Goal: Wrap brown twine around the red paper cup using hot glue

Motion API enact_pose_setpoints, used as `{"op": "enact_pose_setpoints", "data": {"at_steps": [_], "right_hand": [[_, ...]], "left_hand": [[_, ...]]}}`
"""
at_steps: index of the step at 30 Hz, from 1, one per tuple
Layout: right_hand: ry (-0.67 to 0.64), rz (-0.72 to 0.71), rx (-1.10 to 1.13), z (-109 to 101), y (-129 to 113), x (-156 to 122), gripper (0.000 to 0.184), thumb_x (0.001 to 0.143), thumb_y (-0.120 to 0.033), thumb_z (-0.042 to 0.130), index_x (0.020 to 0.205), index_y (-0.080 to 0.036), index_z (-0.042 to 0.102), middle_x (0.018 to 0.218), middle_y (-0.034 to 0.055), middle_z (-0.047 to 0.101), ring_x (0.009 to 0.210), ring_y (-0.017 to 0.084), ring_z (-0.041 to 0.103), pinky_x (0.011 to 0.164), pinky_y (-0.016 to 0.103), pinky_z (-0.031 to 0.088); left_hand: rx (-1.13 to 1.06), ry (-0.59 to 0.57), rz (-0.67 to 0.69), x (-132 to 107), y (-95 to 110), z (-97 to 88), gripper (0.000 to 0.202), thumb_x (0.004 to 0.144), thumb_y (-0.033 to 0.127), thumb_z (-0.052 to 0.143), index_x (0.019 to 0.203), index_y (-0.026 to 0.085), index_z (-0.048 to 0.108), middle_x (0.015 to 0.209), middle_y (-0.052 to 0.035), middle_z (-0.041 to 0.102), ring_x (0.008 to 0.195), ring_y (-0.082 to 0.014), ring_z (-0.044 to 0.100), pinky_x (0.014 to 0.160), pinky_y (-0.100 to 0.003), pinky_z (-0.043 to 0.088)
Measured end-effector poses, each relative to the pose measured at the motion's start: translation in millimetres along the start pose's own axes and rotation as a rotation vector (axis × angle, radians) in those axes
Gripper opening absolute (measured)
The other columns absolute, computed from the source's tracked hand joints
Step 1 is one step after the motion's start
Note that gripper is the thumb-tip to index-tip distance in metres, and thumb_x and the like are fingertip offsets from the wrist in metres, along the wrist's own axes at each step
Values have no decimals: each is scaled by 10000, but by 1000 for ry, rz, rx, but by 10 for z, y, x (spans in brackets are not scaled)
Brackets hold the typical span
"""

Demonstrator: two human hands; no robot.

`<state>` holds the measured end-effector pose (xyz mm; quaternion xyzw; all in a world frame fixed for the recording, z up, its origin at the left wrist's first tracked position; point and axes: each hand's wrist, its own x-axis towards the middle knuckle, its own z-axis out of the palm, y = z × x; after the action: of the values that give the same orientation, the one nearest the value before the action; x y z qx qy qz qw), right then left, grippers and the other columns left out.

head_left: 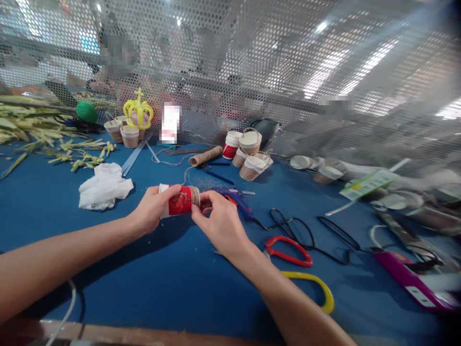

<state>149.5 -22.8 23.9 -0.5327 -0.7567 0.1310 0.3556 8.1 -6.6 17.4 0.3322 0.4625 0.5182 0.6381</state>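
A red and white paper cup lies sideways in the air above the blue table. My left hand is closed around its white-rimmed end, thumb along the red side. Brown twine is wound around the other end. There the thumb and fingers of my right hand are curled in, gripping the twine-wrapped end; some fingertips are hidden. From the cup a strand runs back toward a cardboard tube. Just beyond my right hand lies a blue glue gun, partly covered by it.
Red-handled scissors and a yellow handle lie by my right forearm. White cloth is at left, husks behind it. Twine-wrapped cups stand near the perforated screen. A purple power strip is at right.
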Motion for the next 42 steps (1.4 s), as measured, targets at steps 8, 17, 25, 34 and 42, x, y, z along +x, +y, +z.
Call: {"op": "enact_pose_setpoints", "data": {"at_steps": [8,17,25,34,42], "right_hand": [[4,19,27,8,-2,7,54,689,-196,540,723,-161,562,687,40,618,606,144,561,585,269,457],[-2,28,33,-4,-14,8,48,689,-184,532,720,-159,559,679,35,614,595,139,555,574,266,452],[-53,-16,38,-16,-11,7,98,682,-157,529,777,-159,555,751,49,611,668,149,555,635,287,467],[-114,-13,62,-50,-20,31,140,685,-163,538,824,-153,549,784,52,610,686,144,558,645,282,465],[-121,16,114,-45,30,49,94,696,-172,529,787,-152,544,731,39,604,637,135,549,609,275,463]], "left_hand": [[-3,2,23,1,-7,-3,215,605,314,661,588,109,601,491,0,593,416,-85,503,405,-181,345],[12,-3,37,-2,-13,-7,206,617,307,654,619,104,618,507,-5,601,432,-85,505,413,-178,352],[-15,-16,-17,22,7,-17,209,616,303,652,651,98,627,546,-18,606,464,-101,533,440,-190,390],[-52,-21,-64,39,49,-19,185,622,273,645,643,92,614,531,-17,587,454,-102,531,435,-201,413],[-57,-31,-96,50,42,-19,169,674,248,602,696,81,611,558,-37,613,459,-112,552,454,-212,432]]}}
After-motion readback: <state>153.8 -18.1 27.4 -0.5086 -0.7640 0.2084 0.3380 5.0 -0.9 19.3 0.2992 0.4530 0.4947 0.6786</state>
